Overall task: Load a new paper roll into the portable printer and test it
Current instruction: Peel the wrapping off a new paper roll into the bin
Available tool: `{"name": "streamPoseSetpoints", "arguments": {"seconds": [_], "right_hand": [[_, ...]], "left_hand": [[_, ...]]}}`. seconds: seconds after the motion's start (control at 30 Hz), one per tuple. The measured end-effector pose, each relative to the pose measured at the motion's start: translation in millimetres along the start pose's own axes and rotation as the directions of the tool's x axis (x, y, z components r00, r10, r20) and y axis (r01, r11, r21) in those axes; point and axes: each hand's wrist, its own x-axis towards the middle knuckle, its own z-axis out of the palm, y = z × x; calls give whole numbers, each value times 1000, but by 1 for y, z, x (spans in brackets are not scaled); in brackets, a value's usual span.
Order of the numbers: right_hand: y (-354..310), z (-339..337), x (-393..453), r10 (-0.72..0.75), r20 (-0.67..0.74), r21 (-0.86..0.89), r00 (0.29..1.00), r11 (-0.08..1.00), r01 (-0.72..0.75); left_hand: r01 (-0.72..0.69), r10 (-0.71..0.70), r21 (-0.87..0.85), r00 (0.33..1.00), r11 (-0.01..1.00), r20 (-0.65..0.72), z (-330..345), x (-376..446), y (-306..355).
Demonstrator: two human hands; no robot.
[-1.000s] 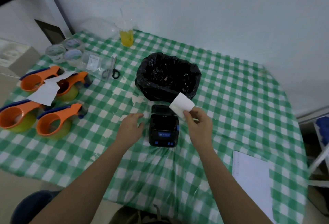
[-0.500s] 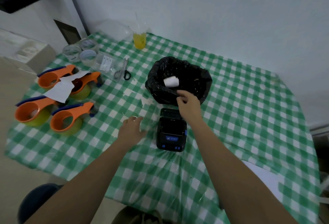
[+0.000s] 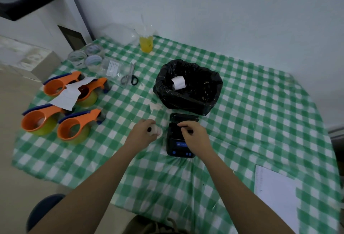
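Tabletop (image 3: 260, 122): covered with a green-and-white checked plastic cloth, set against a pale wall.
Black bin bag (image 3: 210, 101): open-mouthed, at mid-table; a curled white slip of paper (image 3: 178, 83) lies inside it.
Orange tape dispensers (image 3: 74, 127): four, grouped at the left edge, with a loose white sheet (image 3: 67, 97) across two of them.
White sheet of paper (image 3: 275, 194): flat at the right near corner.
Black portable printer (image 3: 180, 140): just in front of the bag, lid open toward the bag, blue label and buttons on its near face.
Right hand (image 3: 195, 137): over the printer's open compartment, fingers curled; whether its grip has anything cannot be told.
Left hand (image 3: 143, 133): just left of the printer, grip closed around a small white paper roll (image 3: 157, 131).
Scissors (image 3: 130, 76): beyond the dispensers, black handles.
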Motion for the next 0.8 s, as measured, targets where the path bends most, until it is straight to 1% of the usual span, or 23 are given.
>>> {"name": "streamPoseSetpoints", "arguments": {"seconds": [0.07,0.17,0.23,0.3,0.37,0.47,0.6,0.67,0.73,0.8], "right_hand": [[-3,-3,-5,26,14,76,1000,997,-27],[-5,-6,-11,72,88,243,994,966,-91],[-6,-10,-15,77,142,360,987,925,-124],[-8,-14,-20,51,176,438,983,890,-125],[-11,-18,-25,22,175,514,984,851,-110],[-12,-23,-30,-3,101,572,995,818,-55],[-19,-31,-35,-37,17,586,999,810,20],[-23,-33,-38,-55,-10,602,998,797,50],[-27,-35,-41,-62,-37,612,997,787,72],[-30,-37,-44,-65,-67,610,996,787,92]], "left_hand": [[14,-12,-221,1000,975,15,-4,-4,11],[56,8,-510,992,858,122,-8,-11,23],[87,32,-621,984,779,178,-8,-16,32],[95,75,-694,975,714,210,-9,-21,41],[83,122,-733,968,675,221,-9,-25,49],[64,165,-757,960,651,224,-11,-29,58],[103,150,-804,961,586,233,-13,-31,73],[88,144,-768,963,634,229,-15,-33,79],[40,161,-726,966,687,205,-16,-34,84],[-16,196,-709,965,705,173,-18,-35,88]]}}
